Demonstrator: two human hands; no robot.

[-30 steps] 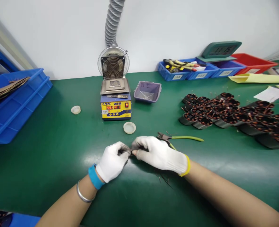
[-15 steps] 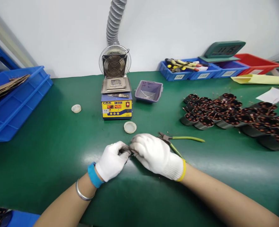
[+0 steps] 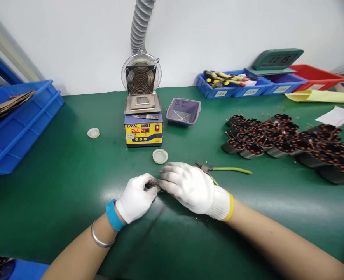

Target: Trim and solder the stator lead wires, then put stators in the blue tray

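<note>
My left hand, in a white glove, is closed with thumb and fingers around a small dark thing that the glove mostly hides. Meeting it from the right is my right hand, also gloved in white. Its fingers are pressed together and bent toward the left fingertips; what they pinch, if anything, is hidden. Partly behind the right hand lie cutting pliers with green handles. A shallow white cap sits on the table just beyond both hands.
A yellow-and-blue solder pot stands ahead below a fume hose. Right of it is a purple tray. Many copper-wound stators crowd the right side. Blue tool bins stand behind; a blue crate is at left.
My right hand has shifted slightly right and turned flatter, covering more of the pliers' lower handle. My left hand stays nearly in place, still closed.
</note>
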